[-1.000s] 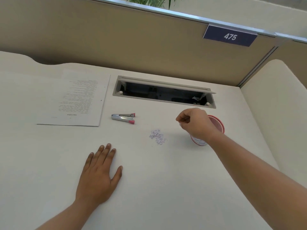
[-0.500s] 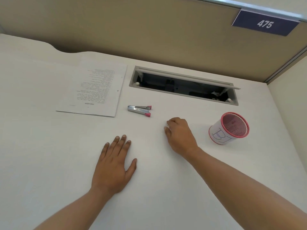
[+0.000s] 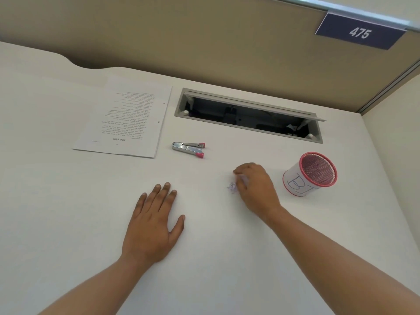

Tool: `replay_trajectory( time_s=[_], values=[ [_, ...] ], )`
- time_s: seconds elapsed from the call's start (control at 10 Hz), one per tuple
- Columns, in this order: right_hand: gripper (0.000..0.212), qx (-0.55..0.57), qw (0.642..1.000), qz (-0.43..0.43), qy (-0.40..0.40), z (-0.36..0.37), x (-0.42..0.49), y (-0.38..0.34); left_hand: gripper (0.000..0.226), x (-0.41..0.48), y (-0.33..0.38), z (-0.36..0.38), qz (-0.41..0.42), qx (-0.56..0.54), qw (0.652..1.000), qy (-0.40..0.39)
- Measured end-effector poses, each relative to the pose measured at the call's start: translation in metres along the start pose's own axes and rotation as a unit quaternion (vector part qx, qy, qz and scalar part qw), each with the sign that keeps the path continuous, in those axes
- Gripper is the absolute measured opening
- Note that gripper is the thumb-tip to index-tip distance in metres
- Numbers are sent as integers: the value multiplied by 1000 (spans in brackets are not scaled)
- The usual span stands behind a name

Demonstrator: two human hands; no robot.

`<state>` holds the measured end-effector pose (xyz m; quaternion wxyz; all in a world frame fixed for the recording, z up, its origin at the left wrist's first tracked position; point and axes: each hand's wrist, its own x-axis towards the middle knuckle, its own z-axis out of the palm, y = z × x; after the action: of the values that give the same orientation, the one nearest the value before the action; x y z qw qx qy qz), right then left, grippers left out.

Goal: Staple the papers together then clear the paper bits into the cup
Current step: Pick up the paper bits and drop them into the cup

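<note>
The printed papers (image 3: 123, 119) lie flat at the back left of the white desk (image 3: 68, 223). Just right of them rests a silver stapler (image 3: 188, 149) with pink tips. A small heap of pale purple paper bits (image 3: 232, 186) sits mid-desk, partly hidden under my right hand (image 3: 255, 189), whose fingers are curled down on the bits. A pink mesh cup (image 3: 310, 175) with a white label stands upright to the right of that hand, apart from it. My left hand (image 3: 154, 226) rests flat on the desk, fingers spread, holding nothing.
An open grey cable hatch (image 3: 248, 114) is sunk into the desk behind the stapler and cup. A tan partition (image 3: 204, 37) with a blue "475" plate (image 3: 360, 32) walls the back, and a side panel (image 3: 397, 133) closes the right.
My right hand came down from near the cup onto the paper bits and gathered them into a tighter heap. The view shifted closer and to the left. My left hand stayed flat.
</note>
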<state>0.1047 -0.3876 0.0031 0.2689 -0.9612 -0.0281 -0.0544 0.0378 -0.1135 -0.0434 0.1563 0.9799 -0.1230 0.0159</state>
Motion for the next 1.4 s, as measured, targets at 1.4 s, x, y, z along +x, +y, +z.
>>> replay_trajectory(
  time_s=[1.4],
  values=[
    [7, 272, 902, 323, -86, -27, 17, -21, 67, 0, 1, -2, -4, 0, 1000, -4]
  ],
)
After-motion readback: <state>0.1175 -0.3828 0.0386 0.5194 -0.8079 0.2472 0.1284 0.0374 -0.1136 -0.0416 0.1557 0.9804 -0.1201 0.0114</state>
